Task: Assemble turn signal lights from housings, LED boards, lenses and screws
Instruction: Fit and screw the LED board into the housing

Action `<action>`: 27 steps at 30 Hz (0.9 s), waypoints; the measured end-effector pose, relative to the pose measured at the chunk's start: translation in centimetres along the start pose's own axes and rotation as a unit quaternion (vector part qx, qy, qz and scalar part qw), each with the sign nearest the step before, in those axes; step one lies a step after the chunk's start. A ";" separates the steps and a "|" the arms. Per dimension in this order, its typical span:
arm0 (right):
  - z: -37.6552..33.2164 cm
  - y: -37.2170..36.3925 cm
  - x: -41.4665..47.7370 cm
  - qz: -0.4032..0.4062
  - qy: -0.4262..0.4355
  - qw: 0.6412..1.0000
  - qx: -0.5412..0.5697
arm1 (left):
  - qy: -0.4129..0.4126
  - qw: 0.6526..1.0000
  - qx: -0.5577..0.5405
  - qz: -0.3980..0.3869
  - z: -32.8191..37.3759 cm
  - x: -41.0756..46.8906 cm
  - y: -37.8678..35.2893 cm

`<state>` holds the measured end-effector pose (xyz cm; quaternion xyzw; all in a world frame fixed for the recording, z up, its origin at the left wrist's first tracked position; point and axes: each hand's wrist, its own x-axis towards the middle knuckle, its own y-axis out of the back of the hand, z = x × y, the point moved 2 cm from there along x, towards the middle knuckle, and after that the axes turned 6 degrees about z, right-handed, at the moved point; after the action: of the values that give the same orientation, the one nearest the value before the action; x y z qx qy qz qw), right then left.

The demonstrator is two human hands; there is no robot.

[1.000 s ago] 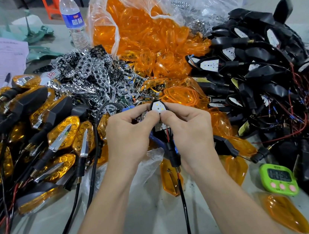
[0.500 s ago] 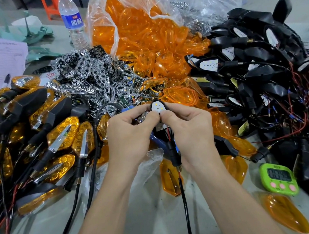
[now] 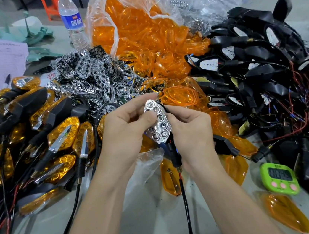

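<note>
Pinching reflector (image 3: 158, 125) with left hand (image 3: 124, 130), laying it over housing (image 3: 174, 154), probably to seat it. Gripping housing in right hand (image 3: 190, 132), fingers curled round; steadying it for alignment.

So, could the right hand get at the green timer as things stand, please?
Probably, but not freely: the right hand grips the black housing behind the chrome reflector, so it would have to let go. The green timer lies uncovered on the table beside that forearm.
</note>
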<state>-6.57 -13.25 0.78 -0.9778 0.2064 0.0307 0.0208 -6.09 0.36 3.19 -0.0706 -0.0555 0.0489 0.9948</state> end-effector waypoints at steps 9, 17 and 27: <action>0.0 1.0 -0.5 -0.140 -0.083 0.977 0.136 | -0.093 0.984 0.148 0.045 -0.7 0.8 1.0; 0.2 0.8 -0.8 -0.138 -0.043 0.984 0.103 | -0.104 0.976 0.187 0.036 -1.0 0.9 0.3; -0.8 0.9 -0.5 -0.050 -0.070 0.986 0.142 | 0.134 0.986 0.036 -0.088 -3.4 -1.1 -0.6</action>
<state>-7.35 -13.86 1.63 -0.9694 0.1579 0.0683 0.1753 -6.73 -0.80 -0.21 -0.0357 0.0741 -0.0470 0.9955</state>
